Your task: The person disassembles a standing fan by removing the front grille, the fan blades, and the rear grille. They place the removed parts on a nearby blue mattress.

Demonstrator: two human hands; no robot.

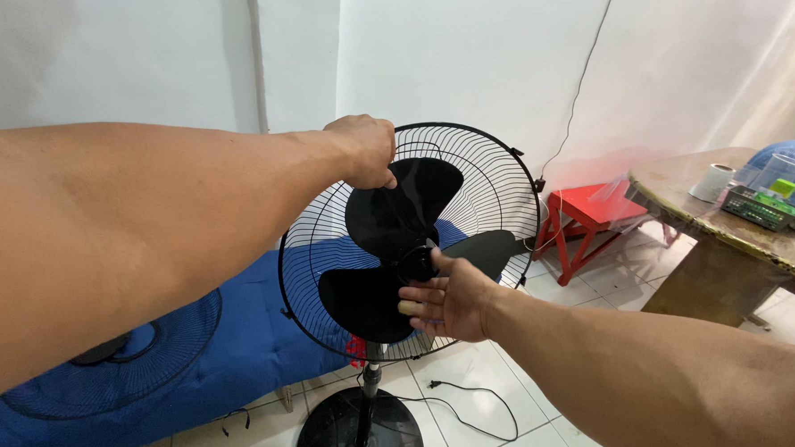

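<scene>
So there's a black three-bladed plastic fan propeller (398, 241) sitting on the hub of a black pedestal fan, in front of the round black wire rear guard (494, 183), with no front cover over it. The left hand (363, 149) is up at the top, fingers curled and pinching the tip of the upper blade right by the guard's rim. The right hand (445, 297) is lower, at the middle of the propeller, fingers held close together and laid against the black centre cap (417, 263) and the lower blade; can't tell whether it's actually squeezing the cap or just resting on it. The fan stands on a thin pole (368, 404) with a round black base (357, 431) on white floor tiles, its black power cord (477, 408) trailing beside it. Behind it is a blue cushioned mattress (242, 346) with the detached wire front grille (118, 365) lying on it. Off to the right, a small red stool (589, 211) and a worn round table (728, 227) with a white tape roll (711, 183).
</scene>
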